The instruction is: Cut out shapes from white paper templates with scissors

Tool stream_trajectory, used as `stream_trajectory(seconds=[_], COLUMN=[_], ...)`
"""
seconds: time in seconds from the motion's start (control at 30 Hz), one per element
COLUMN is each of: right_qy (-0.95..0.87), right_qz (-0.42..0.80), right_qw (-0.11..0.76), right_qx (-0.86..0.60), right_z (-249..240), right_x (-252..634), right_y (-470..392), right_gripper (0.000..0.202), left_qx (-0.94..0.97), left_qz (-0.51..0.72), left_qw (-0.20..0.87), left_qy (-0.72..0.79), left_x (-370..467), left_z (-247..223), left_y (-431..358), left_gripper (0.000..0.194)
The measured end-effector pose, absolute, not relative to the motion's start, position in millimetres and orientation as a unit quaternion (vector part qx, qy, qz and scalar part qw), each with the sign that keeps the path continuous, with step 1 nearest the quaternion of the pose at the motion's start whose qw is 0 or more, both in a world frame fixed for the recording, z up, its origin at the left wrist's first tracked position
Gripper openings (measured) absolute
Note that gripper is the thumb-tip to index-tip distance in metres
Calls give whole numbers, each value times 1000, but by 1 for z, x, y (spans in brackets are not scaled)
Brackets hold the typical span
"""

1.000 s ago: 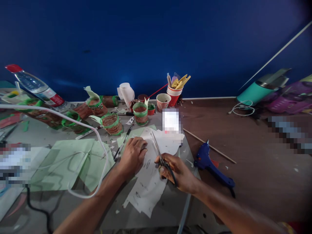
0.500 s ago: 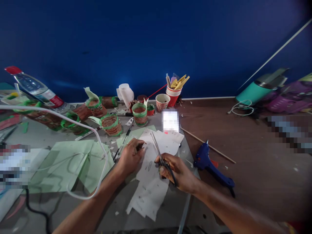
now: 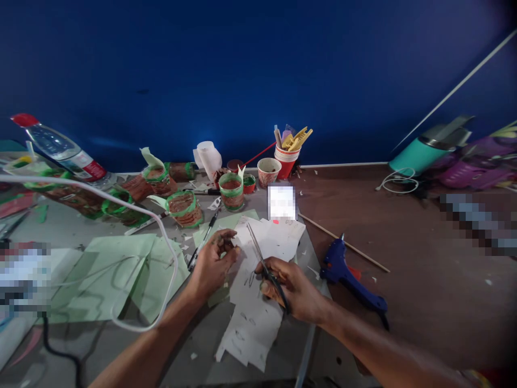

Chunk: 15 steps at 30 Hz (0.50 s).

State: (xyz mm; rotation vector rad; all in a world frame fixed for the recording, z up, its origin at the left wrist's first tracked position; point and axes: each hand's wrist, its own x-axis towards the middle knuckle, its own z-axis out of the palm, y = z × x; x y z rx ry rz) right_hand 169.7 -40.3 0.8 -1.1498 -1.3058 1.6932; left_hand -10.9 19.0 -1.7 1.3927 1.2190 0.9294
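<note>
My right hand [image 3: 288, 285] is wrapped round the black handles of a pair of scissors [image 3: 258, 250], whose closed-looking blades point up and away over the paper. My left hand [image 3: 216, 258] is at the left edge of the white paper [image 3: 252, 323], fingers curled and thumb near the edge; whether it pinches anything is too small to tell. The paper has jagged cut edges and small pencil marks. Under its upper left part lies pale green paper [image 3: 202, 231], with a black pen [image 3: 205, 234] beside my left hand.
A blue glue gun [image 3: 347, 275] and wooden stick [image 3: 347, 242] lie on the right. Behind stand brown-and-green cups [image 3: 232, 193], a paper cup [image 3: 269, 171] and a red cup [image 3: 286, 161] of tools. A white cable [image 3: 172, 253] loops over green sheets [image 3: 97, 269] at left, near a bottle [image 3: 68, 153].
The white paper has shifted slightly right and turned a little. My left hand's fingers have lifted and loosened, and the scissors have moved slightly left.
</note>
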Motion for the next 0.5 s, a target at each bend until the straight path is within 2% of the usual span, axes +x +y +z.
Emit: stream_trajectory(seconds=[0.5], right_qy=[-593], right_qz=[585], right_qw=[291], right_qx=[-470], right_z=[-6], right_x=[171], right_y=[-41], right_gripper=[19], left_qx=[496], left_qz=[481], left_qw=[539], left_qy=[481], left_x=[-8], left_z=[-1], left_y=[17], left_gripper=[33])
